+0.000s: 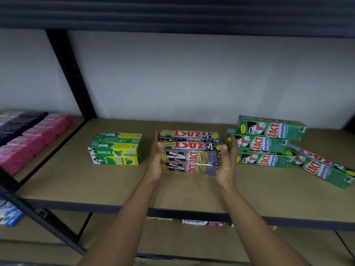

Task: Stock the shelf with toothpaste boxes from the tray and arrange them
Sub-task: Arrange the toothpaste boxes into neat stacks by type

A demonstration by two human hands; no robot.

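A stack of silver Zact Smokers toothpaste boxes (191, 152) lies in the middle of the wooden shelf (76, 181). My left hand (156, 160) lies flat against the stack's left end, fingers straight. My right hand (227, 162) presses its right end the same way. To the right sits a loose pile of green Zact Whitening boxes (269, 143), one box (322, 167) lying askew beside it. Left of the silver stack stand green-and-yellow Darlie boxes (117, 150), stacked neatly. No tray is in view.
Pink and dark packs (36, 135) fill the neighbouring shelf bay at left, behind a black upright post (71, 73). A Pepsodent box (201, 222) shows on the shelf below. Bare board runs along the shelf's front edge.
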